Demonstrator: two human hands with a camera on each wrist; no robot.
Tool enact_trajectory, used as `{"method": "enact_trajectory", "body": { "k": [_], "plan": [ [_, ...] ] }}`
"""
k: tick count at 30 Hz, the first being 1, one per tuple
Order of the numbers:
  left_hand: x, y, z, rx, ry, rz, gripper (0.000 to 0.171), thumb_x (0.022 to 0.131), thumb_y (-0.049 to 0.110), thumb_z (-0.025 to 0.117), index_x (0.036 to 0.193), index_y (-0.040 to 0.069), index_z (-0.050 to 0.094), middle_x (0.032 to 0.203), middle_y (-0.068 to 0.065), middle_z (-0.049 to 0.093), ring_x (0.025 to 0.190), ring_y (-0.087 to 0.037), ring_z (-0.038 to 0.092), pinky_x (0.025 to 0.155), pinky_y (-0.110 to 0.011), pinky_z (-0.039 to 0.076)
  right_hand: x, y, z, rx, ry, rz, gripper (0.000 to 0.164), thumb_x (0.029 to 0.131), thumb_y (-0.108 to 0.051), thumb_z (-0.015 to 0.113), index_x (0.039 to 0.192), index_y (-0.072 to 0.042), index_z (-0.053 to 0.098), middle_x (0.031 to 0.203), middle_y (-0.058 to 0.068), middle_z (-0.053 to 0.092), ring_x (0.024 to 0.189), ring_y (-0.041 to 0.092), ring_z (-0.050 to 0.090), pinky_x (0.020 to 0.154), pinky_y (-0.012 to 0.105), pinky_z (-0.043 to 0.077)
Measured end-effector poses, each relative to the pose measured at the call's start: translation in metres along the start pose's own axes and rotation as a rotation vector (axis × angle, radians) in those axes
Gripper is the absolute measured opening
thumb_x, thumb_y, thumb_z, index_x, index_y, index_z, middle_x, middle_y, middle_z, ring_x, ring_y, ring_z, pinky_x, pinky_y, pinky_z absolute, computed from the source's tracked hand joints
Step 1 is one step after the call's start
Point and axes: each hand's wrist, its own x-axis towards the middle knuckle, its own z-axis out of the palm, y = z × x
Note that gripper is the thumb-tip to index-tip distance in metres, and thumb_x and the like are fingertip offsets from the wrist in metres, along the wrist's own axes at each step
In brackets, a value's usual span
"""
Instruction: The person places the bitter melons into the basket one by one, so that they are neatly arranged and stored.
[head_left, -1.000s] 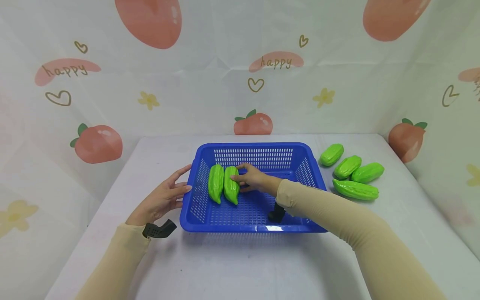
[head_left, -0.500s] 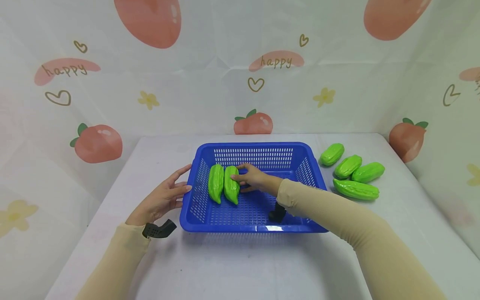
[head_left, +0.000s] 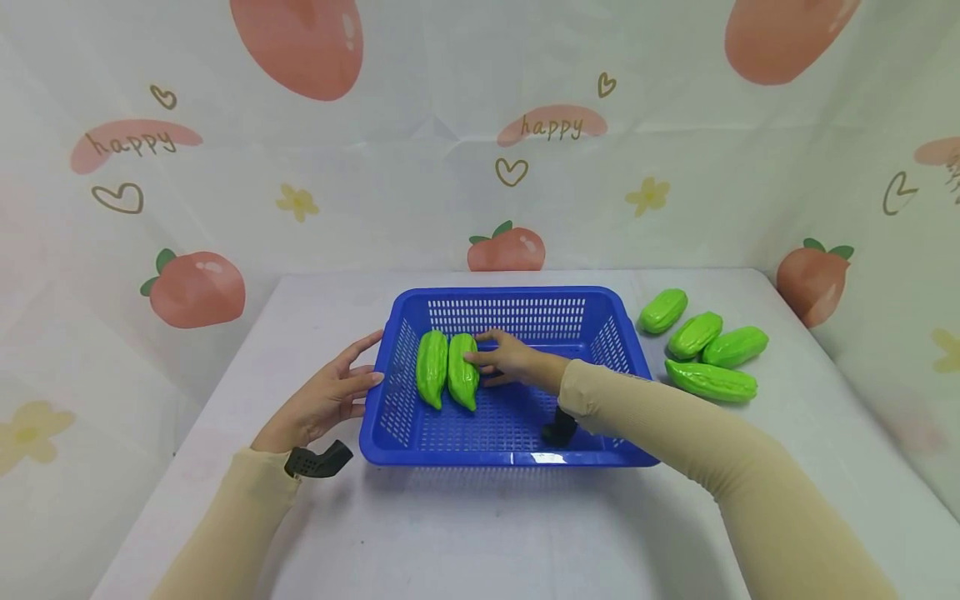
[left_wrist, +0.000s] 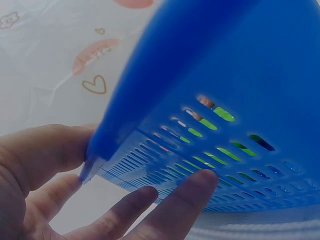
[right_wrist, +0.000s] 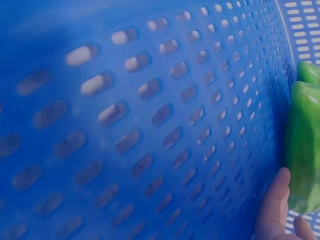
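Two bright green, ribbed, glossy bitter melons lie side by side in the blue plastic basket (head_left: 510,457): the left melon (head_left: 431,369) and the right melon (head_left: 462,379), pointed ends toward me. My right hand (head_left: 512,358) reaches over the near right part of the basket. Its thumb and fingertips touch the right melon's side, loosely spread; the right wrist view shows a fingertip against green melon (right_wrist: 306,145). Fingers of my left hand (head_left: 322,396) rest straight against the basket's left side. In the left wrist view the fingertips (left_wrist: 202,185) touch the perforated wall.
Several more bitter melons (head_left: 711,380) lie in a group on the white table (head_left: 450,533), right of the basket. A printed white cloth (head_left: 420,200) hangs behind the table. Black wrist cameras are strapped to both forearms.
My right hand has shifted very slightly right, its thumb sliding toward the right melon's edge. Both melons, the basket and my left hand have kept their places.
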Motion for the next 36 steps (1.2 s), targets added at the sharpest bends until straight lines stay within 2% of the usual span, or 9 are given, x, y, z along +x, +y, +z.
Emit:
{"method": "enact_trajectory", "body": {
  "k": [8,15,20,26,32,36],
  "plan": [
    [0.0,-0.001,0.0,0.001,-0.007,-0.002,0.078,0.095,0.025,0.063,0.155,0.036,0.014,0.143,-0.023,0.042,0.099,-0.019,0.067,0.084,-0.034,0.058,-0.01,-0.007,-0.009,-0.02,-0.013,-0.026,0.055,0.095,-0.014,0.061,0.144,-0.002,0.036,0.136,0.025,0.046,0.111,0.033,0.056,0.093,0.044,0.053],
    [0.0,-0.001,-0.001,-0.002,-0.005,-0.004,0.078,0.095,0.026,0.063,0.155,0.037,0.014,0.143,-0.022,0.043,0.1,-0.019,0.067,0.085,-0.035,0.057,-0.027,-0.019,-0.019,-0.016,-0.055,-0.058,0.053,0.098,-0.014,0.056,0.145,-0.002,0.034,0.14,0.026,0.042,0.126,0.041,0.049,0.1,0.046,0.049],
    [0.0,-0.002,-0.001,-0.001,-0.006,-0.003,0.078,0.095,0.026,0.063,0.155,0.037,0.014,0.144,-0.023,0.04,0.101,-0.019,0.067,0.086,-0.036,0.057,-0.042,-0.031,-0.026,0.002,-0.106,-0.087,0.052,0.098,-0.009,0.054,0.145,-0.002,0.033,0.144,0.024,0.041,0.13,0.043,0.044,0.104,0.048,0.045],
    [0.001,-0.002,-0.001,-0.003,-0.005,-0.003,0.078,0.095,0.026,0.063,0.155,0.037,0.014,0.145,-0.023,0.04,0.101,-0.019,0.067,0.085,-0.035,0.057,-0.063,-0.049,-0.039,0.015,-0.126,-0.186,0.052,0.099,-0.005,0.051,0.146,0.001,0.031,0.139,0.024,0.04,0.125,0.039,0.047,0.107,0.053,0.041],
    [-0.001,0.0,0.0,0.006,-0.005,-0.003,0.079,0.095,0.026,0.063,0.155,0.037,0.014,0.148,-0.024,0.037,0.102,-0.019,0.067,0.086,-0.035,0.057,-0.082,-0.061,-0.062,-0.054,-0.085,-0.297,0.048,0.099,-0.007,0.051,0.143,0.001,0.034,0.128,0.022,0.045,0.114,0.033,0.053,0.104,0.054,0.043],
    [-0.002,0.001,-0.001,-0.005,-0.01,-0.007,0.078,0.095,0.026,0.063,0.155,0.037,0.013,0.145,-0.023,0.039,0.102,-0.019,0.066,0.087,-0.036,0.057,-0.095,-0.066,-0.083,-0.106,-0.046,-0.355,0.048,0.099,-0.009,0.053,0.142,0.001,0.035,0.129,0.021,0.046,0.109,0.025,0.056,0.101,0.049,0.047]
  ]
}}
